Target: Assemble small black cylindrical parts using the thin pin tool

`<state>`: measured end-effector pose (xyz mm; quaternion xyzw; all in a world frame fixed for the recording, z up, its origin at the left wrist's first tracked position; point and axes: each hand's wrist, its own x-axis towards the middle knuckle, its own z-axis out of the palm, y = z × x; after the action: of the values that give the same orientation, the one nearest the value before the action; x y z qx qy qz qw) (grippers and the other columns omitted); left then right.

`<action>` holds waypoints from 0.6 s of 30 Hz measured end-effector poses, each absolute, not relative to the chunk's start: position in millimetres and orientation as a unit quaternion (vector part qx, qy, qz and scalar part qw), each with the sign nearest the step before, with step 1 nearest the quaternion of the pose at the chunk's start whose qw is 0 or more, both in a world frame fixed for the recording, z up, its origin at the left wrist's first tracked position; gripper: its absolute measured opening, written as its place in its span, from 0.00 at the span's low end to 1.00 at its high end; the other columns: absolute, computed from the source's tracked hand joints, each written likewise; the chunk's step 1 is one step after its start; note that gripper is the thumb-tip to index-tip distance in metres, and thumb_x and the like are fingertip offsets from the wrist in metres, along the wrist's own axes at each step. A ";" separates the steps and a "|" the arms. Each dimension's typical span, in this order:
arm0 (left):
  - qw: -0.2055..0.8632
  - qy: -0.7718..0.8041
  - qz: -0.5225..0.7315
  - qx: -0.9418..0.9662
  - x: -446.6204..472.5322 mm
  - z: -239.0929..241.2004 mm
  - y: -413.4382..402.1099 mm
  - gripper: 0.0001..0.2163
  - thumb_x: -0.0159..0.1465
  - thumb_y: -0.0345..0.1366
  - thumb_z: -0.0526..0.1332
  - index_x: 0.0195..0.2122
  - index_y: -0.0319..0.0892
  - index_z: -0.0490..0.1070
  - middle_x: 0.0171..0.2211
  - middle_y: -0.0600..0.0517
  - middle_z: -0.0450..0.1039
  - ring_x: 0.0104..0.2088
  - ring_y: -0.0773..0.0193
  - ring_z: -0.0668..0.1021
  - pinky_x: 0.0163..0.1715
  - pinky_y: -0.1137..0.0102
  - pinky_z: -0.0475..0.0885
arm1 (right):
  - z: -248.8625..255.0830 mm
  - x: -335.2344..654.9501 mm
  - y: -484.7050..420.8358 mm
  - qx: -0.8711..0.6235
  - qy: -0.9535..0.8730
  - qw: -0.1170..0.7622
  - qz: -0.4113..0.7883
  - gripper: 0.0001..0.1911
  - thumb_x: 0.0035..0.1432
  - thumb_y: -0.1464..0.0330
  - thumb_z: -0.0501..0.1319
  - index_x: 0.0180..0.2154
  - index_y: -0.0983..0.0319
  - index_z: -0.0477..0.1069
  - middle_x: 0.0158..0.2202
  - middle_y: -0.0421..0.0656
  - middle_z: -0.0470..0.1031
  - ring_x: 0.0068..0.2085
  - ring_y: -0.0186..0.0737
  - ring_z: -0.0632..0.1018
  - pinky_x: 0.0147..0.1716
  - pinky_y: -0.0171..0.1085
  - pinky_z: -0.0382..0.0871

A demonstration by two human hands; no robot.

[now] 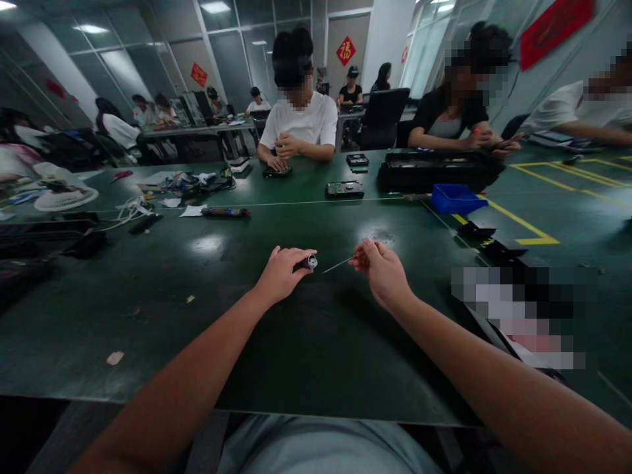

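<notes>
My left hand (285, 273) is closed around a small black cylinder (309, 262). The cylinder's round, silver-rimmed end faces right, with dark openings in it; my fingers hide most of its body. Across a short gap, my right hand (382, 266) pinches a thin screwdriver (338, 264) whose handle is mostly hidden in the fingers. Its narrow metal shaft points left and slightly down, with the tip apart from the cylinder. Both hands are above the green tabletop (306, 355).
Ahead lie a hard drive (344, 189), a long black casing (439, 172) and a blue bin (457, 198). A dark rod-shaped tool (226, 212) is left of centre. Black parts (501, 250) line the right. Across the table, a person (299, 118) handles a small device.
</notes>
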<state>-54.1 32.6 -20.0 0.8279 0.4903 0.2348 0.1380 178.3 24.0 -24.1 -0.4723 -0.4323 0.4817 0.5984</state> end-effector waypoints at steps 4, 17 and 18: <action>0.134 0.495 0.232 0.827 -54.1 -23.9 33.7 0.19 0.68 0.37 0.62 0.60 0.51 0.70 0.56 0.49 0.75 0.58 0.53 0.73 0.66 0.44 0.52 | -27.6 177.7 23.3 -0.478 -0.464 0.604 0.438 0.18 0.61 0.50 0.61 0.33 0.59 0.71 0.29 0.41 0.74 0.29 0.37 0.76 0.30 0.39 0.72; 0.133 0.471 0.198 0.849 -50.7 -22.5 29.6 0.19 0.68 0.38 0.63 0.59 0.49 0.71 0.54 0.48 0.76 0.56 0.54 0.74 0.64 0.45 0.54 | -16.8 173.6 7.1 -0.508 -0.627 0.518 0.284 0.15 0.69 0.56 0.54 0.38 0.59 0.71 0.31 0.44 0.79 0.33 0.42 0.79 0.36 0.43 0.72; 0.133 0.468 0.198 0.851 -50.5 -22.6 29.7 0.19 0.67 0.37 0.63 0.59 0.48 0.71 0.53 0.48 0.76 0.55 0.54 0.74 0.64 0.46 0.55 | -15.9 173.5 6.0 -0.515 -0.631 0.512 0.272 0.15 0.69 0.57 0.53 0.38 0.59 0.71 0.31 0.44 0.79 0.33 0.42 0.80 0.36 0.43 0.72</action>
<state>-50.5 29.7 -22.6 0.8510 0.4679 0.1977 0.1333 173.5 6.0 -15.9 -0.5154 -0.6310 0.2725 0.5119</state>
